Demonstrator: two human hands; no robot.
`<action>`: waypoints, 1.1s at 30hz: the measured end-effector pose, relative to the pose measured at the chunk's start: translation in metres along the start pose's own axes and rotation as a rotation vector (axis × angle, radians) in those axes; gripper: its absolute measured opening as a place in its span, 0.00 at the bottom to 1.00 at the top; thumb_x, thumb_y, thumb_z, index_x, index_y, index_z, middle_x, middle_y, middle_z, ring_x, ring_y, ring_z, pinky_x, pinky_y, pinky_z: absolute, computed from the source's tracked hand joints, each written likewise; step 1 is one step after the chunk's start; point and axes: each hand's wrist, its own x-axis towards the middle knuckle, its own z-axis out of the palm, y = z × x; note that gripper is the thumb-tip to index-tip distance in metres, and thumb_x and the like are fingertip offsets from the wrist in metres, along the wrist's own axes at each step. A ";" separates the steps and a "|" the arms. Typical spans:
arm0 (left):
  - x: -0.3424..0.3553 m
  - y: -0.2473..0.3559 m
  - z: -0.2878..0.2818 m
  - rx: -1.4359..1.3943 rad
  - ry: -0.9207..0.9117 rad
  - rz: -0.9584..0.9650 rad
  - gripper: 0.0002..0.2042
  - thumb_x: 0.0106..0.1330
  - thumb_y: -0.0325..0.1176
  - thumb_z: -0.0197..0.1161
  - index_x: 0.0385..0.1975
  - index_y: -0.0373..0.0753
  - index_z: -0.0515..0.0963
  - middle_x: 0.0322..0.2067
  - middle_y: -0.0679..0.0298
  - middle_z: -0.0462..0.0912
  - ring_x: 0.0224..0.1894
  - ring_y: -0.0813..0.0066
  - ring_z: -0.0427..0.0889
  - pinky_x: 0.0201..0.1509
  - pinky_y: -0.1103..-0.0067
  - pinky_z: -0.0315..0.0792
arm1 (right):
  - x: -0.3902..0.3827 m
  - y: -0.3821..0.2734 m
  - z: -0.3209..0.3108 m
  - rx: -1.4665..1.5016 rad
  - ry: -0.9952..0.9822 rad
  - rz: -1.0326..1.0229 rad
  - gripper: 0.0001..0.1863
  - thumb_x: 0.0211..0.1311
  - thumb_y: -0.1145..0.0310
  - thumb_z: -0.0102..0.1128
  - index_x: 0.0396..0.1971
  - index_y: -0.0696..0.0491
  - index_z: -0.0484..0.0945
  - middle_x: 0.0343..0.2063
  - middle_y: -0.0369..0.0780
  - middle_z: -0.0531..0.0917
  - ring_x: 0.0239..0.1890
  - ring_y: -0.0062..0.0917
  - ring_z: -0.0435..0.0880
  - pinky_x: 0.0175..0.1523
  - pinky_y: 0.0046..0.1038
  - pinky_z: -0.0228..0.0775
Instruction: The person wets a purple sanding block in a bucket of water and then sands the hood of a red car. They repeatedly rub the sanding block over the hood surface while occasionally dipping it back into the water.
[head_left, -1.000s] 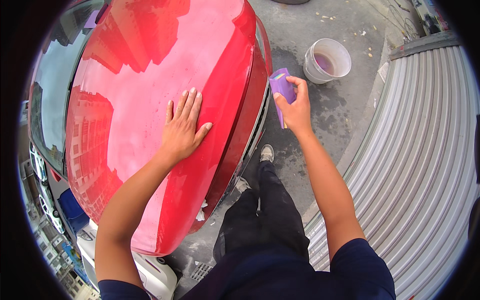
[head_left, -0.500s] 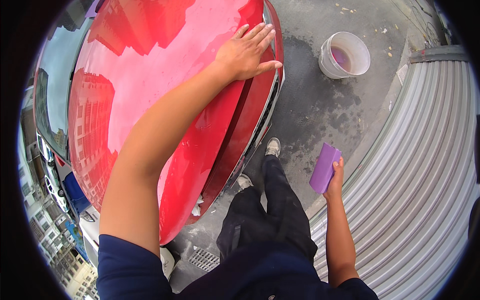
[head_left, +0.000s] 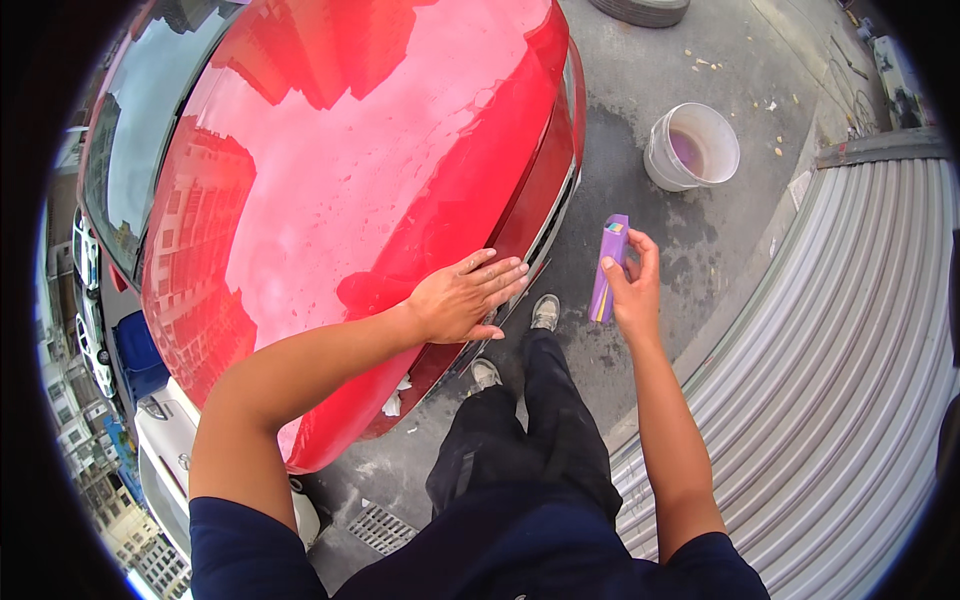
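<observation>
My left hand [head_left: 462,300] lies open on the front edge of a red car's wet hood [head_left: 390,180], fingers stretched out toward the dark red front strip. Off to the right, away from the car, my right hand [head_left: 638,288] grips a flat purple piece [head_left: 604,280] between thumb and fingers. Narrow and upright, it looks like a folded sheet or slim box with coloured marks at its upper end; I cannot tell which. Sky and buildings mirror in the hood, and drops of water sit on it.
A white bucket [head_left: 690,150] holding purplish liquid stands on the wet grey ground beyond my right hand. Ribbed metal sheeting [head_left: 800,360] curves along the right. At the top lies a tire [head_left: 640,8]. A drain grate [head_left: 382,528] is near my feet.
My left hand has slid nearer along the hood's front edge. My right hand has risen and moved left, turning the purple piece from its broad face to a narrow side.
</observation>
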 end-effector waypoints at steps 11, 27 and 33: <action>-0.063 -0.065 -0.025 0.147 0.219 -0.510 0.43 0.79 0.64 0.52 0.86 0.43 0.53 0.85 0.58 0.53 0.88 0.58 0.49 0.89 0.54 0.42 | 0.093 -0.056 0.119 -0.840 0.028 -0.758 0.29 0.62 0.62 0.74 0.65 0.43 0.82 0.72 0.38 0.75 0.70 0.45 0.74 0.72 0.50 0.65; -0.071 -0.058 -0.022 0.143 0.351 -0.459 0.41 0.80 0.62 0.51 0.85 0.44 0.54 0.85 0.60 0.54 0.88 0.61 0.49 0.89 0.54 0.44 | 0.005 -0.032 0.146 -0.840 0.125 -0.600 0.27 0.57 0.64 0.75 0.59 0.48 0.84 0.68 0.40 0.78 0.66 0.42 0.77 0.68 0.48 0.67; -0.064 -0.059 -0.022 0.145 0.228 -0.528 0.41 0.80 0.62 0.50 0.85 0.43 0.54 0.86 0.60 0.53 0.88 0.61 0.48 0.89 0.54 0.43 | -0.006 -0.034 0.152 -0.788 0.206 -0.717 0.25 0.55 0.64 0.74 0.56 0.47 0.84 0.66 0.37 0.79 0.65 0.42 0.77 0.67 0.48 0.68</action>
